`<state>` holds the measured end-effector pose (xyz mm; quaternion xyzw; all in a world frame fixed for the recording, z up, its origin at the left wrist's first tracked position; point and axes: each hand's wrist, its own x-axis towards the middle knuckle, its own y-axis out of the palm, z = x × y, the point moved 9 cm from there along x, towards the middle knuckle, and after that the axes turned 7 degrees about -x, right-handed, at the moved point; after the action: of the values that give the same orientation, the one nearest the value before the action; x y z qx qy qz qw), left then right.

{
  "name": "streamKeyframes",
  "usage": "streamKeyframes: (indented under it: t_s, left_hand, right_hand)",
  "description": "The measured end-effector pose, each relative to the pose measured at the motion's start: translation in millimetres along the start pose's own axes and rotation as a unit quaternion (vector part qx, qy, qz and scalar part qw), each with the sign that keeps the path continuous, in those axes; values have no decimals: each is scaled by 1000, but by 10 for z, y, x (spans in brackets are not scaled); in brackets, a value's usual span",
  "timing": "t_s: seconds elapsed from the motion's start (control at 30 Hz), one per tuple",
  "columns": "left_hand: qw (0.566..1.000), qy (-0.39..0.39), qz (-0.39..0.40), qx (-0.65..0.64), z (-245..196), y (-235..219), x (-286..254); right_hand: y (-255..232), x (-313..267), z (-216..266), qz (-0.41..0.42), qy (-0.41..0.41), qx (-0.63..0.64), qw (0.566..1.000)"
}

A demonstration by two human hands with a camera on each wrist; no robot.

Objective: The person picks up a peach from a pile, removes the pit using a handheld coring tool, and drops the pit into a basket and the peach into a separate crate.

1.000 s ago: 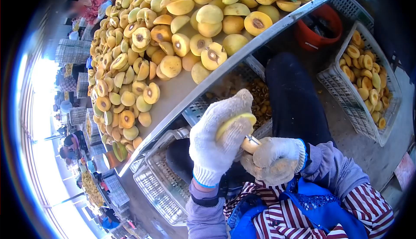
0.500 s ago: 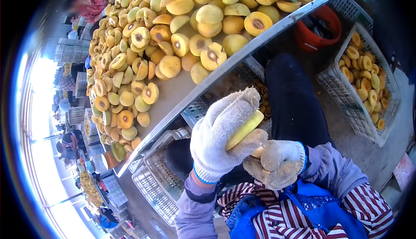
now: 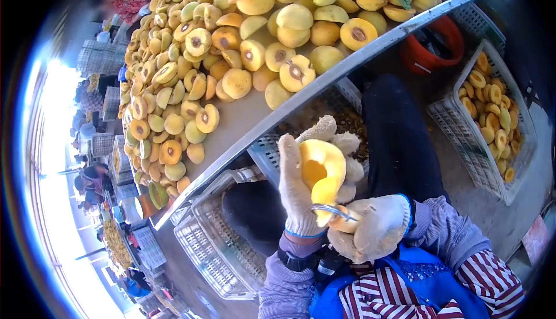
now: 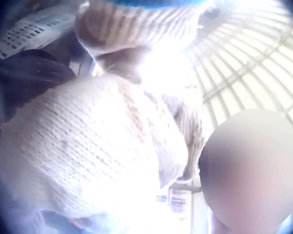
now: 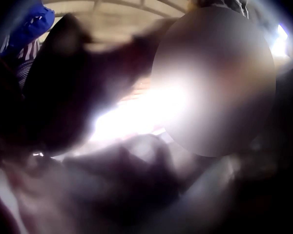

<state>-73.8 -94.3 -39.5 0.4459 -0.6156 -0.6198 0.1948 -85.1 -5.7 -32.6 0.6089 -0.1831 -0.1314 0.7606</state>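
Observation:
My left hand [image 3: 294,191], in a white knitted glove, holds a yellow peach half [image 3: 334,160] between thumb and fingers, with its smooth hollow facing up. Below it, my gloved right hand [image 3: 379,226] grips a coring tool [image 3: 346,222] with a pale handle and a curved metal loop. The loop lies right at the lower rim of the peach half. In the left wrist view a white glove [image 4: 78,146] fills much of the picture, washed out by glare. The right wrist view is dark and blurred, and the peach half does not show there.
A metal-edged table [image 3: 237,123] bears a big heap of halved peaches [image 3: 237,83], many with pits. Beneath it, a crate [image 3: 263,154] holds dark pits. At right stand a crate [image 3: 463,151] of hollowed halves and a red bucket [image 3: 420,58]. Another crate [image 3: 214,255] is at left.
The left hand has turned over, so the peach half now shows its hollow side up. The right hand has drawn slightly down, and the tool's metal loop has come into sight.

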Motion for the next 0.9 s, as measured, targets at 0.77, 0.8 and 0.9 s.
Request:
streamKeyframes:
  t_s: [0.77,0.8,0.9]
  left_hand:
    - [229,274,-388,850,-2931,-474,207]
    - [302,276,-355,841,-2862,-491,283]
    - [503,291,-294,758,-2572,-498,296]
  right_hand:
    - [-448,99,233,-278,83,-224,931]
    - [-454,117,252,-278,76,-239,927]
    - [-452,134,294,-322,84,-274,902]
